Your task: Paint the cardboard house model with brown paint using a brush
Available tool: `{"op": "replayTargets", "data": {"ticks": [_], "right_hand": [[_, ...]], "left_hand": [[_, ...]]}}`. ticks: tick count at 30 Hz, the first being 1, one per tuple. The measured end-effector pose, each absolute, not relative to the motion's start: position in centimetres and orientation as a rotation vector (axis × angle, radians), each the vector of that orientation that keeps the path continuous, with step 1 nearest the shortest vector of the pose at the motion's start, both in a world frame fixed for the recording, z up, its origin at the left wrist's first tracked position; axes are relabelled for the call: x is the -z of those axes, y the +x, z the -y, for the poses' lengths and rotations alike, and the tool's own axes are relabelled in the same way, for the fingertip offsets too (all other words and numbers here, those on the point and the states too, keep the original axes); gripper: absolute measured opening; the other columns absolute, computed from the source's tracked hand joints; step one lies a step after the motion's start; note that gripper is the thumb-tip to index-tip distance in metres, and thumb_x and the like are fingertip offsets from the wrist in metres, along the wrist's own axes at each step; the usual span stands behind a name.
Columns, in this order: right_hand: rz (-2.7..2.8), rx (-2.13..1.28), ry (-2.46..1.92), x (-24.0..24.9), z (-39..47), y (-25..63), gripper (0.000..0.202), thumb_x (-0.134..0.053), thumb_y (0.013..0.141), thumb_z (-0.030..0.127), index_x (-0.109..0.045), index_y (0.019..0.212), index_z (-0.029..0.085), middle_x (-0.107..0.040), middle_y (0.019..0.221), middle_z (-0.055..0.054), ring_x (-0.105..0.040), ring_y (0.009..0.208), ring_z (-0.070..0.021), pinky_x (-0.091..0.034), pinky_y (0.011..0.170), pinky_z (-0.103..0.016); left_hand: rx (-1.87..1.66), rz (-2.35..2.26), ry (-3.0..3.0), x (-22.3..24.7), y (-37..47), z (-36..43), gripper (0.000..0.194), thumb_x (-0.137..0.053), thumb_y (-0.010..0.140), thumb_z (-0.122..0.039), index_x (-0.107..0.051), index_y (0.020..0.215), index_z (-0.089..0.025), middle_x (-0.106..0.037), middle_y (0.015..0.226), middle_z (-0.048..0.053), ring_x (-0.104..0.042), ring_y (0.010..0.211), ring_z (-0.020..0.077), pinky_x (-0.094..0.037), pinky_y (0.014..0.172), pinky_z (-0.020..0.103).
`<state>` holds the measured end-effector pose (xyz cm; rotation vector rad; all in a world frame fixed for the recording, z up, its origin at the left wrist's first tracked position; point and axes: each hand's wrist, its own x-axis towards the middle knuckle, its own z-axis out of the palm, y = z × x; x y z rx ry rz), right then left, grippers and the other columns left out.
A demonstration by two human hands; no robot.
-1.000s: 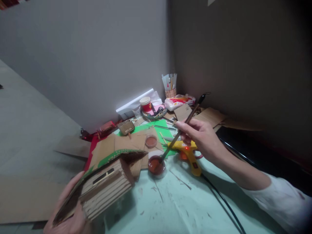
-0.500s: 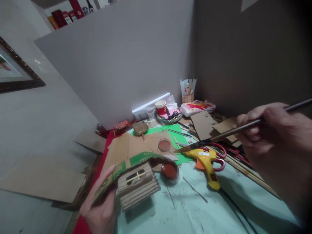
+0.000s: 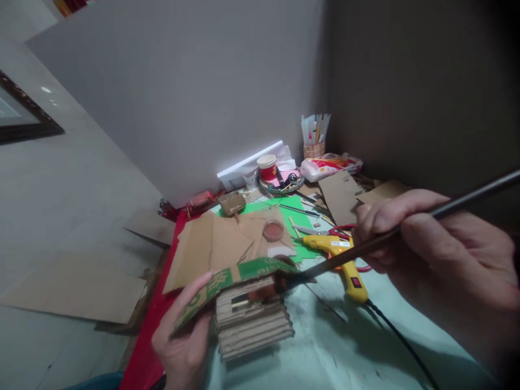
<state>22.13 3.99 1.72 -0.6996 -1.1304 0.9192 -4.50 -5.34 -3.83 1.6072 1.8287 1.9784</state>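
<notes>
My left hand (image 3: 184, 330) grips a small cardboard house model (image 3: 254, 330) by its green-printed roof flap (image 3: 239, 273). Ridged corrugated card covers its wall, which has a dark window opening with pale strips across it. Between the fingers and thumb of my right hand (image 3: 430, 244) is a long dark-handled paintbrush (image 3: 349, 257). Its bristles lie over the house wall beside the window; they appear to touch it. Behind the roof flap, a dish of reddish-brown paint is mostly hidden. Further back sits a round lid (image 3: 273, 230) with brown paint in it.
A yellow glue gun (image 3: 349, 265) with a black cable lies under the brush, near red-handled scissors (image 3: 341, 230). Flat cardboard (image 3: 195, 244) covers the back left. Behind stand a red paper cup (image 3: 267, 168) and a holder of brushes or sticks (image 3: 314, 135). Grey panels rise at the back.
My right hand has come left and down, bringing the brush from above the glue gun onto the house wall. The house, in my left hand, has shifted slightly right. The view has tilted down.
</notes>
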Motion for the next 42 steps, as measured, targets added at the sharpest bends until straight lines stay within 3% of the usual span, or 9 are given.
{"op": "replayTargets", "data": {"ticks": [7,18,27,31,36,42], "right_hand": [[1.199,-0.886,-0.735,-1.4,-4.1,22.2,0.03,-0.074,0.086,0.049,-0.066,0.079,0.021,-0.058,0.075,-0.006,-0.057,0.058,-0.0192,-0.046,0.044,-0.03],[1.327,-0.872,-0.646,-0.8,-4.4,22.9,0.017,-0.068,0.097,0.037,-0.072,0.085,0.025,-0.061,0.08,-0.003,-0.061,0.07,-0.0185,-0.046,0.052,-0.029],[1.333,-0.809,-0.614,-1.0,-4.7,23.3,0.013,-0.065,0.095,0.027,-0.072,0.084,0.025,-0.061,0.081,-0.004,-0.061,0.083,-0.0219,-0.051,0.069,-0.034],[1.335,-0.785,-0.62,-1.3,-4.6,23.4,0.013,-0.064,0.093,0.02,-0.071,0.083,0.024,-0.061,0.08,-0.005,-0.061,0.084,-0.0232,-0.048,0.064,-0.034],[1.361,-0.76,-0.675,-2.0,-3.8,23.6,0.013,-0.063,0.093,0.023,-0.069,0.082,0.024,-0.06,0.077,-0.005,-0.059,0.076,-0.0231,-0.041,0.054,-0.034],[1.344,-0.709,-0.706,-2.6,-3.5,24.0,0.015,-0.067,0.092,0.029,-0.069,0.078,0.026,-0.058,0.074,-0.004,-0.057,0.074,-0.0223,-0.042,0.065,-0.039]], "left_hand": [[-1.966,-1.828,1.526,3.9,-4.0,5.5,0.022,-0.075,0.08,-0.021,-0.082,0.099,-0.029,-0.083,0.096,-0.002,-0.077,0.086,0.0173,-0.059,0.084,0.021],[-1.874,-1.814,1.709,3.8,-5.1,5.5,0.028,-0.076,0.078,-0.018,-0.081,0.102,-0.032,-0.083,0.092,-0.004,-0.078,0.08,0.0169,-0.061,0.076,0.018],[-1.948,-1.901,1.459,3.1,-3.6,5.6,0.018,-0.075,0.079,-0.027,-0.081,0.096,-0.029,-0.082,0.086,-0.005,-0.076,0.078,0.0154,-0.058,0.078,0.017],[-1.954,-1.823,1.498,3.2,-4.4,5.4,0.02,-0.079,0.078,-0.025,-0.082,0.098,-0.028,-0.082,0.087,-0.005,-0.076,0.077,0.0146,-0.057,0.079,0.015],[-1.925,-1.829,1.615,3.5,-5.4,5.2,0.022,-0.078,0.079,-0.023,-0.082,0.099,-0.029,-0.083,0.088,-0.005,-0.077,0.078,0.0136,-0.057,0.078,0.013],[-1.944,-1.838,1.546,3.7,-5.7,5.3,0.017,-0.08,0.077,-0.025,-0.083,0.094,-0.027,-0.082,0.083,-0.004,-0.076,0.074,0.0131,-0.057,0.076,0.013]]}}
